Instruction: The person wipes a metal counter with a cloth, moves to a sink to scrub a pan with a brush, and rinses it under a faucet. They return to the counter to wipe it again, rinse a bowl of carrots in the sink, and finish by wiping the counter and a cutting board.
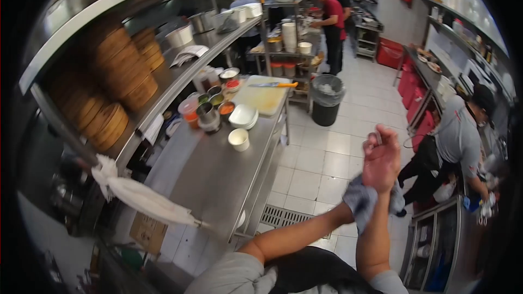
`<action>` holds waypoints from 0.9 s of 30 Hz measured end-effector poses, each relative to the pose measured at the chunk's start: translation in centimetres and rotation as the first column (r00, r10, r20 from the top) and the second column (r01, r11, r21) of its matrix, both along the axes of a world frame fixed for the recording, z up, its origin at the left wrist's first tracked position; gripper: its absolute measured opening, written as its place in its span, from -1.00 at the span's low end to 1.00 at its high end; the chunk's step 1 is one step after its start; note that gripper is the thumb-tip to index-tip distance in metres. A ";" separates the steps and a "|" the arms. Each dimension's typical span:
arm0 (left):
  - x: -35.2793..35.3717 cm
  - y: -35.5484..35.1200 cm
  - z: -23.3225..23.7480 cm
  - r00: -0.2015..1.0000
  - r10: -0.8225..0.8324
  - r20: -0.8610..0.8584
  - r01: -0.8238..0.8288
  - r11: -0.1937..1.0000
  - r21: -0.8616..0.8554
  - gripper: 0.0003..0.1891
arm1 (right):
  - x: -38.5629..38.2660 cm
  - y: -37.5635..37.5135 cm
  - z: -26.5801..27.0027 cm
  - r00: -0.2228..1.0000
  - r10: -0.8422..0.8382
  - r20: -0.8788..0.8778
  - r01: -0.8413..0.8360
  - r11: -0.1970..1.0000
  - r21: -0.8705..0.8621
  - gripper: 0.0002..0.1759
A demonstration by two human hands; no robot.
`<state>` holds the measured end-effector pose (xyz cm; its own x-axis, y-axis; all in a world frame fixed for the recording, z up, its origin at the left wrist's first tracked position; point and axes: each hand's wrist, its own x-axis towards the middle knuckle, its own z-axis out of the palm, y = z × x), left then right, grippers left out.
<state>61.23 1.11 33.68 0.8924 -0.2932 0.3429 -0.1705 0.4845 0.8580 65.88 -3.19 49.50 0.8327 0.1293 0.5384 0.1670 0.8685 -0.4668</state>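
My right hand [381, 158] is raised at the right, palm showing, with its fingers apart and slightly bent and nothing in them. A grey cloth [360, 198] is wrapped about my right wrist. My left forearm crosses to it from the left, and my left hand [348, 212] grips the cloth around that wrist; its fingers are mostly hidden by the cloth. Both hands are in the air over the tiled floor, to the right of the steel counter [218, 177].
The counter holds a white cup [238, 140], white bowls [243, 116], sauce containers and a knife [272, 84] on a cutting board [256, 98]. Bamboo steamers [125, 71] fill the left shelf. A co-worker [457, 130] bends at the right. A lined bin [327, 103] stands ahead.
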 end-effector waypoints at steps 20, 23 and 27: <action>-9.8 -4.5 3.9 0.925 -0.192 -0.327 0.186 0.981 -0.047 -0.29 | 3.0 4.4 3.9 0.639 -0.308 0.705 0.647 0.712 -0.274 -0.89; -10.0 -0.5 1.6 0.880 0.447 0.162 -0.424 0.582 0.694 -0.59 | 5.2 4.1 0.0 0.577 -0.281 0.767 0.754 0.543 -0.369 -0.79; -7.7 4.4 3.2 0.416 0.309 0.855 -0.909 0.145 0.390 -0.54 | 7.1 5.7 -8.1 0.555 -0.339 0.760 0.830 0.170 -0.531 -0.75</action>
